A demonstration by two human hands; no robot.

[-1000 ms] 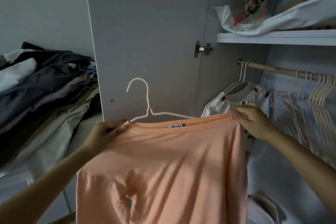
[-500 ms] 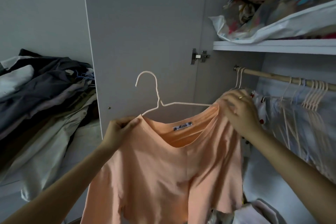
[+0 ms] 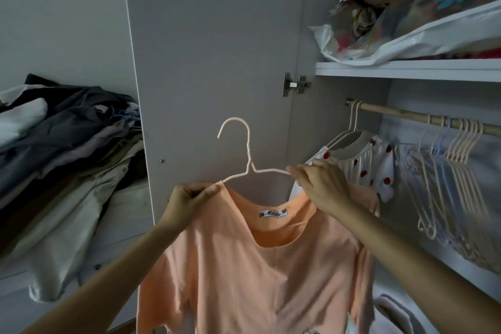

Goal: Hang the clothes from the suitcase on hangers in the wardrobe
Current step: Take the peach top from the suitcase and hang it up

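A peach top (image 3: 244, 266) hangs in front of me on a white wire hanger (image 3: 245, 144) whose hook points up and left. My left hand (image 3: 187, 200) pinches the top's left shoulder over the hanger's left arm. My right hand (image 3: 322, 184) grips the hanger's right arm, with the top's right shoulder below it. The neckline sags and shows a white label (image 3: 272, 213). To the right is the wardrobe rail (image 3: 401, 114), where a white top with red spots (image 3: 366, 165) hangs.
The open wardrobe door (image 3: 211, 49) stands right behind the hanger. Several bare hangers (image 3: 455, 160) crowd the rail at right. A shelf (image 3: 406, 69) above carries a plastic bag and pillows. A heap of dark and pale clothes (image 3: 62, 144) lies at left.
The hanger and top have shifted right and a little up. My right hand moved from the top's right shoulder onto the bare hanger arm, and the neckline has dropped open.
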